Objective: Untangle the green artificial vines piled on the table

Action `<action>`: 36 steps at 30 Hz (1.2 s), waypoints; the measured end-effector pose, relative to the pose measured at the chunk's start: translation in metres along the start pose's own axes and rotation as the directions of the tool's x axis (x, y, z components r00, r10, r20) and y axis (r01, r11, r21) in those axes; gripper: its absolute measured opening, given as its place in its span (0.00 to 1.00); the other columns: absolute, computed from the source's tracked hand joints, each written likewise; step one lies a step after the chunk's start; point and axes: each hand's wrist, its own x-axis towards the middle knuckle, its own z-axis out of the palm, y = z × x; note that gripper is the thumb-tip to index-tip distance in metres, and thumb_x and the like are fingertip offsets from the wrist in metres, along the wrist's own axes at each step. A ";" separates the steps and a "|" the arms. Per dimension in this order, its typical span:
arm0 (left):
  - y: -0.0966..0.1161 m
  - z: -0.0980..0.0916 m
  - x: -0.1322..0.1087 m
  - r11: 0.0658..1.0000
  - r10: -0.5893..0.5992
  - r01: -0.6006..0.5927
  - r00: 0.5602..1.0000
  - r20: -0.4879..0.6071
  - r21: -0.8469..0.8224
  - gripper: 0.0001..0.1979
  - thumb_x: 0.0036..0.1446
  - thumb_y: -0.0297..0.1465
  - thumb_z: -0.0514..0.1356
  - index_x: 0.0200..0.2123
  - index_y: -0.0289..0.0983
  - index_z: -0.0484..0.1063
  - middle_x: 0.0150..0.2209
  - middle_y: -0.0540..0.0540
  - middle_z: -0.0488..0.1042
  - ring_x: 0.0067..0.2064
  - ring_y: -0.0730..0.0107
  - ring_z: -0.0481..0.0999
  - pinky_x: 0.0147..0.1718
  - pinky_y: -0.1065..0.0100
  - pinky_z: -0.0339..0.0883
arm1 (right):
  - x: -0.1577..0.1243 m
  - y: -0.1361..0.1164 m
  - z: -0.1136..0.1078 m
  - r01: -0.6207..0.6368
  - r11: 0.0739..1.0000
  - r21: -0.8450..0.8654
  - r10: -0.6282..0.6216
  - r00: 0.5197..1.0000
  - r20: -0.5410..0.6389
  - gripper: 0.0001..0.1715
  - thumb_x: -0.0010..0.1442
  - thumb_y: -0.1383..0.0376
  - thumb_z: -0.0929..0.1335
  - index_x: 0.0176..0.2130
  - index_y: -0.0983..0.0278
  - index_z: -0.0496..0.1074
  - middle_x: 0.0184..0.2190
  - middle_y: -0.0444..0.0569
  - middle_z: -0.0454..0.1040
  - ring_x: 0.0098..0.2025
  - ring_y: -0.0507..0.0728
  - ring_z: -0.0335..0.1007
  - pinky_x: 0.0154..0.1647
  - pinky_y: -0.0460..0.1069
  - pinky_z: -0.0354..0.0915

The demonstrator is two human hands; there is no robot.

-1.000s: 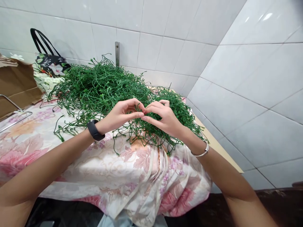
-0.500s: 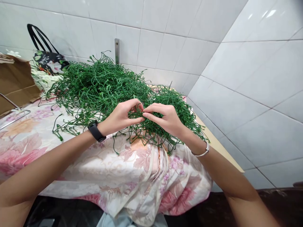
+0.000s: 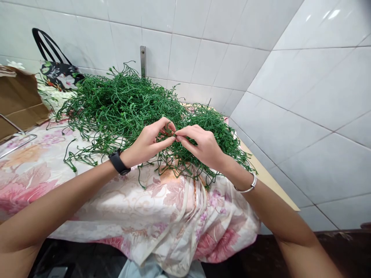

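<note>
My left hand [image 3: 153, 139], with a black band on its wrist, is closed in a pinch on a thin green plastic stem. Fingertip to fingertip with it, my right hand [image 3: 201, 144], a silver bangle on its wrist, pinches the same stem. Most of that stem is hidden by my fingers and blends into the green behind. Just beyond both hands lies a large tangled heap of green artificial stems [image 3: 124, 100] with small budded tips. A smaller heap of the same stems [image 3: 214, 123] spreads behind my right hand.
A floral cloth [image 3: 110, 200] covers the table and hangs bunched at the front. At the left are a brown cardboard box [image 3: 20, 100], a bent metal rod [image 3: 19, 144], white flowers [image 3: 55, 96] and a floral bag [image 3: 60, 75]. White tiled walls [image 3: 313, 92] close off the back and right.
My fingertips have drawn closer together and now meet at the stem. The right hand has shifted slightly; the heaps of stems look the same.
</note>
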 end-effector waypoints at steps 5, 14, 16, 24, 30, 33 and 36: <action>-0.001 0.004 -0.003 0.994 0.045 -0.045 0.999 0.006 0.099 0.09 0.48 0.23 0.55 0.35 0.35 0.63 0.31 0.51 0.68 0.33 0.77 0.67 0.32 0.74 0.61 | -0.002 0.002 0.007 0.161 0.962 -0.219 -0.146 0.986 0.081 0.11 0.61 0.69 0.57 0.36 0.70 0.66 0.29 0.50 0.71 0.33 0.51 0.63 0.40 0.49 0.61; 0.012 -0.005 0.000 0.776 0.340 -0.312 0.939 0.052 0.548 0.04 0.52 0.27 0.52 0.33 0.34 0.62 0.26 0.48 0.64 0.30 0.69 0.60 0.31 0.66 0.56 | 0.002 -0.011 -0.002 0.188 0.961 -0.205 -0.178 0.982 0.064 0.09 0.60 0.74 0.53 0.35 0.67 0.58 0.30 0.50 0.60 0.34 0.53 0.55 0.36 0.49 0.61; 0.018 -0.013 0.002 0.692 0.402 -0.367 0.911 0.092 0.622 0.05 0.54 0.29 0.50 0.34 0.34 0.63 0.24 0.48 0.63 0.30 0.68 0.59 0.30 0.66 0.55 | 0.006 -0.015 -0.010 0.199 0.963 -0.182 -0.192 0.980 0.060 0.08 0.60 0.73 0.53 0.34 0.66 0.57 0.29 0.49 0.59 0.33 0.52 0.55 0.36 0.50 0.61; 0.034 -0.035 -0.002 0.533 0.410 -0.462 0.874 0.261 0.709 0.08 0.57 0.29 0.48 0.31 0.37 0.66 0.23 0.48 0.61 0.29 0.67 0.59 0.29 0.65 0.54 | 0.016 -0.021 -0.025 0.315 0.927 -0.203 -0.295 0.947 0.124 0.09 0.61 0.70 0.54 0.32 0.65 0.60 0.27 0.47 0.59 0.31 0.51 0.54 0.34 0.49 0.60; 0.054 -0.029 -0.015 0.548 0.267 -0.370 0.927 0.262 0.750 0.10 0.58 0.24 0.45 0.34 0.34 0.65 0.25 0.47 0.61 0.29 0.67 0.59 0.30 0.65 0.54 | 0.009 -0.027 -0.031 0.340 0.926 -0.168 -0.322 0.939 0.123 0.08 0.60 0.71 0.56 0.32 0.67 0.61 0.28 0.49 0.61 0.32 0.52 0.56 0.35 0.49 0.61; 0.068 -0.018 -0.027 0.529 0.231 -0.300 0.951 0.205 0.794 0.10 0.58 0.22 0.44 0.38 0.33 0.63 0.27 0.46 0.62 0.30 0.66 0.59 0.31 0.64 0.54 | 0.001 -0.035 -0.036 0.318 0.936 -0.149 -0.306 0.947 0.098 0.06 0.59 0.71 0.57 0.35 0.67 0.62 0.28 0.50 0.62 0.33 0.52 0.57 0.34 0.49 0.62; 0.079 -0.004 -0.040 0.559 0.221 -0.228 0.968 0.122 0.797 0.09 0.58 0.23 0.46 0.40 0.31 0.63 0.27 0.45 0.62 0.30 0.65 0.60 0.31 0.65 0.55 | -0.011 -0.046 -0.040 0.294 0.943 -0.157 -0.289 0.956 0.057 0.08 0.58 0.72 0.58 0.39 0.67 0.62 0.29 0.50 0.64 0.33 0.53 0.58 0.34 0.49 0.62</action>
